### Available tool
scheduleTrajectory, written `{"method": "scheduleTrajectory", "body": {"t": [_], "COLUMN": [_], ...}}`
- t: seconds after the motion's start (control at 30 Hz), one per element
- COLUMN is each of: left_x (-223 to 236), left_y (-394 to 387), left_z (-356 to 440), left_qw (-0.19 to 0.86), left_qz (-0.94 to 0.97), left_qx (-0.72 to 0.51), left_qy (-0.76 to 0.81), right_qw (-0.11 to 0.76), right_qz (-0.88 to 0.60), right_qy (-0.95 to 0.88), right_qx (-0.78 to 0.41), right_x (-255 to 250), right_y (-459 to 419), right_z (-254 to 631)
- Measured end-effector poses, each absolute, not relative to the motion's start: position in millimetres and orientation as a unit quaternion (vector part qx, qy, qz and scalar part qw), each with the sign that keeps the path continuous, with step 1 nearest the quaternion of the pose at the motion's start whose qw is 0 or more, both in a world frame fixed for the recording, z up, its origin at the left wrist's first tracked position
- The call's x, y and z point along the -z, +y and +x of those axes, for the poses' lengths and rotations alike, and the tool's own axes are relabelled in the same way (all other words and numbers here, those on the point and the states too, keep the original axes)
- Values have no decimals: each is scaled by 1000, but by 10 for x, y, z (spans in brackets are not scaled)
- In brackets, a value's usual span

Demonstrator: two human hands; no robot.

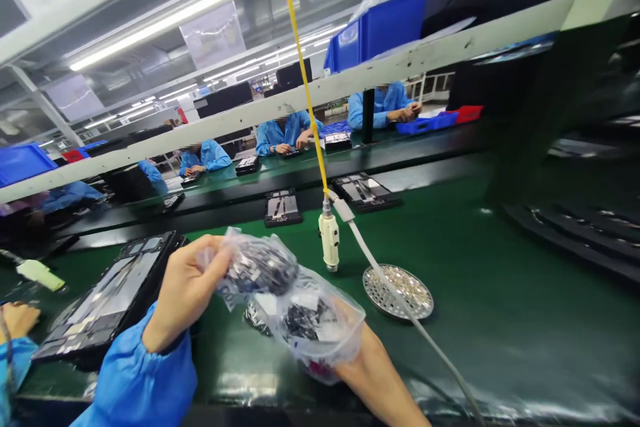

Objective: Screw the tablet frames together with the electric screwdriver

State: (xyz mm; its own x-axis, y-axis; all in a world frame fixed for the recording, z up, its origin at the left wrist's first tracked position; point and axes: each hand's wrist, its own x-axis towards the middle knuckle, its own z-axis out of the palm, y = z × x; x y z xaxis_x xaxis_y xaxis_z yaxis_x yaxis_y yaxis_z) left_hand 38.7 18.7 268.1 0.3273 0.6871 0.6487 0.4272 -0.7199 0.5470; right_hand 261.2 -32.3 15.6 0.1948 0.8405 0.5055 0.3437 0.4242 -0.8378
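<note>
A clear plastic bag [255, 268] is gripped in the left hand [187, 287], the fingers being closed around its gathered end while the bulk of the bag projects past the fingertips. A second clear plastic bag [313, 323] is pressed against the first and rests at the right hand [373, 370]. The fingers of that hand are hidden behind the plastic, so whether it is closed cannot be told. Small dark pieces and white labels are seen inside both bags.

Just below them, a dark bagged bundle [257, 319] is lying on the green desk [500, 320]. A dark device housing [105, 297] is placed just beside the left hand, and a co-worker's hand [20, 320] is seen at its far side. Near the right hand, a round perforated metal tray [397, 290] is laid with small bright parts on it, and a white cable [370, 260] is run across it. A white electric screwdriver [329, 240] is suspended from a yellow cord [306, 80]. Further device housings [283, 208] are set out beyond, with co-workers in blue smocks [287, 133] seated across the line.
</note>
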Motion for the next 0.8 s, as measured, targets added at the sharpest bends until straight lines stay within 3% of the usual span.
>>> {"method": "scheduleTrajectory", "body": {"t": [0.17,0.47,0.63,0.8], "left_x": [-2369,-951,-324,-60], "left_y": [394,796,885,943], "left_z": [-56,-210,-374,-556], "left_qw": [185,396,368,281], "left_qz": [683,484,496,587], "left_qx": [-574,-594,-518,-496], "left_qy": [411,506,591,575], "right_qw": [560,502,455,391], "right_qz": [-561,-589,-548,-570], "right_qy": [-570,-596,-674,-707], "right_qx": [-217,-215,-196,-146], "right_x": [23,-268,-468,-775], "right_y": [-255,-316,-396,-362], "right_z": [2718,2912,2764,2678]}}
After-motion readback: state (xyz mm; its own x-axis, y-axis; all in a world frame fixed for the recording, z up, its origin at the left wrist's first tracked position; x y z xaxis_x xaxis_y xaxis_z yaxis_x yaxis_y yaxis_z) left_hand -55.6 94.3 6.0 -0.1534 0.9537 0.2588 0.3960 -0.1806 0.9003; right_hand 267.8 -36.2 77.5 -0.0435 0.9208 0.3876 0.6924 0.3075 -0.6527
